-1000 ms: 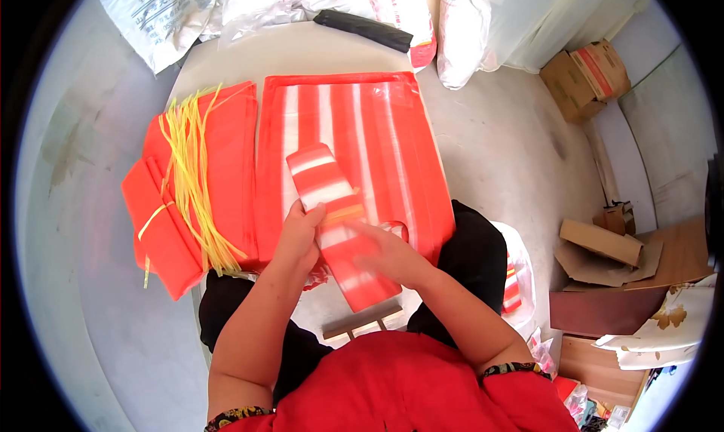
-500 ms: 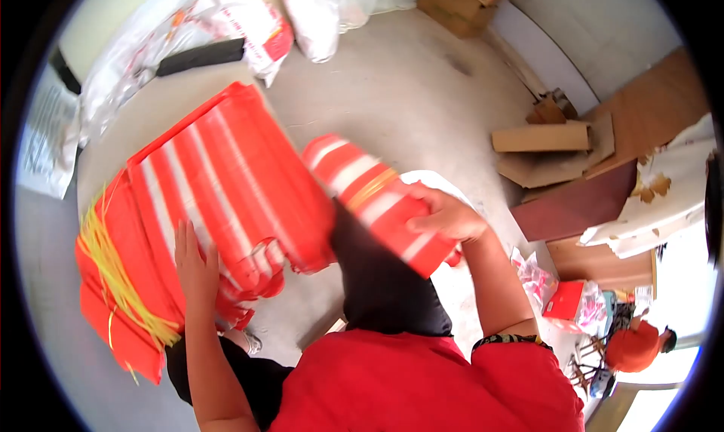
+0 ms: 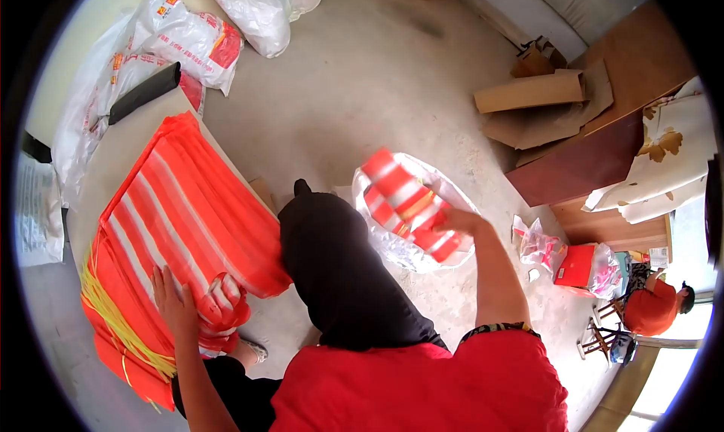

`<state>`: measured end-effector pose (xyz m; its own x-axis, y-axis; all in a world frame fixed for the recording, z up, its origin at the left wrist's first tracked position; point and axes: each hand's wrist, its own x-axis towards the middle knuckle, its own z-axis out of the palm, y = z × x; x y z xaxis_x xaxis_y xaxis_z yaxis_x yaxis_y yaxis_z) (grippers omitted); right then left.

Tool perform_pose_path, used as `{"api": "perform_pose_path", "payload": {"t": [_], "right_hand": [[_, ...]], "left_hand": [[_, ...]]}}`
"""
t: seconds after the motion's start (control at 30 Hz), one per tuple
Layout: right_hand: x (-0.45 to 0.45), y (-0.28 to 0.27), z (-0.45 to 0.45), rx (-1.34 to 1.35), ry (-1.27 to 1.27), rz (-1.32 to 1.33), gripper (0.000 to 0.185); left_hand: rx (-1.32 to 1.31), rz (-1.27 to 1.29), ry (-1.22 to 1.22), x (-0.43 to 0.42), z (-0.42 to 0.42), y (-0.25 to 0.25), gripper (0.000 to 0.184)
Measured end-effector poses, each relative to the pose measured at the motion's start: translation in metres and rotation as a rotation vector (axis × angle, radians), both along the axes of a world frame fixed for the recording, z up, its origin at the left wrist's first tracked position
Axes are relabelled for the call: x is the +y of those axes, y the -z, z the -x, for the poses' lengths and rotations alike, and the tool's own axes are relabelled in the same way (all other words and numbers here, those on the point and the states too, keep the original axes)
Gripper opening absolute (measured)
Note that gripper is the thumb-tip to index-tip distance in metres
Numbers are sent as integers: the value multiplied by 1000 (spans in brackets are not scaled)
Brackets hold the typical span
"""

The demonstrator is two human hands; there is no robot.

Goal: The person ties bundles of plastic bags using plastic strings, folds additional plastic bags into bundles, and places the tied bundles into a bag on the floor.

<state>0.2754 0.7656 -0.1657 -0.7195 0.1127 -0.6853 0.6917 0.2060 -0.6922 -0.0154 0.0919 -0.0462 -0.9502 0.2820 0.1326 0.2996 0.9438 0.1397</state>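
Note:
My left hand lies flat, fingers stretched, on a stack of red-and-white striped plastic bags to my left. Loose yellow ties hang across the near side of that stack. On the other side, my right hand grips the end of a folded bundle of striped plastic bags, smeared by motion. This bundle is over the mouth of an open white sack on the floor. More striped red and white shows inside the sack, partly covered by the bundle. My dark-trousered knee is between stack and sack.
White printed sacks and a black roll are at the upper left. An open cardboard box and wooden panels stand at right. Farther right, a person in an orange top sits near a red box.
My right hand has carried the folded bundle away from the stack to the sack's mouth. My left hand stays on the stack. The view has shifted, showing more of the sack.

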Motion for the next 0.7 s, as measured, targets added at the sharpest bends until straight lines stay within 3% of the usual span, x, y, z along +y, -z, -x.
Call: {"api": "perform_pose_path", "payload": {"t": [0.03,0.1,0.17,0.37,0.47,0.6,0.63,0.7], "right_hand": [[3,57,-20,-128,178,-2,60],[-4,86,-34,-289,187,-125,50],[-16,62,-19,-326,-161,-372,54],[-4,70,-14,-192,-199,-317,65],[-12,85,-5,-207,-119,-154,69],[-22,84,-20,-183,-126,-307,71],[-24,73,-23,-185,-28,-225,71],[-12,91,-39,-194,-114,-292,69]], "left_hand": [[0,-1,-5,2,0,0,59],[-3,28,-2,-2,2,3,58],[11,48,6,-4,4,5,58],[39,64,17,0,2,3,56],[42,61,18,3,-1,0,56],[44,76,19,2,1,1,56],[43,77,20,0,0,1,56],[55,74,22,2,-1,0,56]]}}
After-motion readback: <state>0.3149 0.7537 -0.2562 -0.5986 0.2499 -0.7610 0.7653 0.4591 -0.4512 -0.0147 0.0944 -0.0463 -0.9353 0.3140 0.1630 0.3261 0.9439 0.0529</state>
